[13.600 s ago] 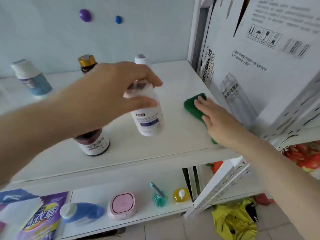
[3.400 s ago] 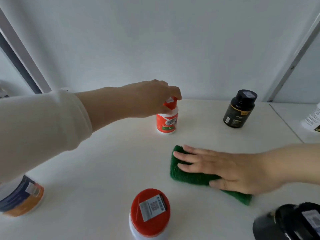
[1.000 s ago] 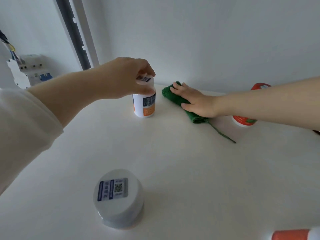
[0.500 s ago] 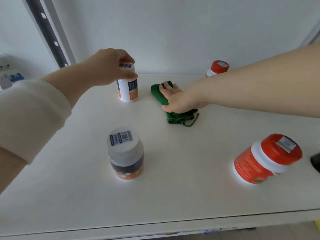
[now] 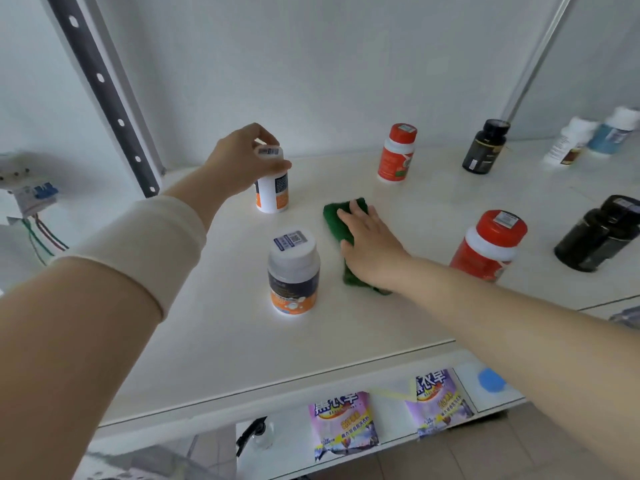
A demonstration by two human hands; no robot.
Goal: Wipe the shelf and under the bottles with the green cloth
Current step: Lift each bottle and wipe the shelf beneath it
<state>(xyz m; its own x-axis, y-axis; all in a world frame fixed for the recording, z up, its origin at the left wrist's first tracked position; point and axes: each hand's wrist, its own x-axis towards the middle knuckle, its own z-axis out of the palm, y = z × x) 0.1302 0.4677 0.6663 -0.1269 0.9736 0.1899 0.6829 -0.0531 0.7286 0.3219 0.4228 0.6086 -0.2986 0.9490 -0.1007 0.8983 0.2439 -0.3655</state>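
My left hand grips the cap of a white bottle with an orange and blue label, which stands at the back left of the white shelf. My right hand presses flat on the green cloth in the middle of the shelf, covering most of it. A grey-capped bottle stands just left of the cloth. Two red-capped bottles stand at the back and at the right.
Two dark bottles stand on the right, with pale bottles beyond on the adjoining shelf. A perforated metal upright rises at the left. Purple detergent bags lie on the lower shelf.
My right hand has drawn the green cloth toward the front, away from the back wall. My left hand keeps its hold on the white bottle. The camera has tilted down and back.
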